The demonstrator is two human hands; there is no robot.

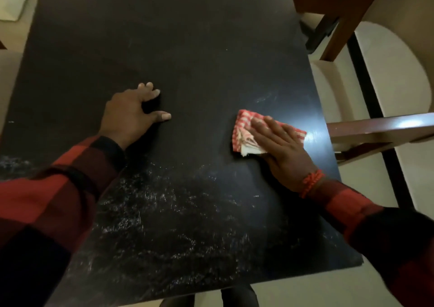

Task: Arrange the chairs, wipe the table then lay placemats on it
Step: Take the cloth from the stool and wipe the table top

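Red-and-white checked folded cloth [263, 131] pressed flat under right hand [281, 147], fingers straight, near dark rectangular table [187, 36] edge; left hand [131, 114] splayed, planted mid-table.

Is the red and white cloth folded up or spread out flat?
Folded. The cloth is a small thick pad under the right hand, with stacked layer edges showing at its near end.

Home dining area: dark table [187, 36], cushioned wooden chairs [366, 90].

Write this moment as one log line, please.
step: wiping | right hand: flat on cloth | left hand: resting on table | placemats: none seen
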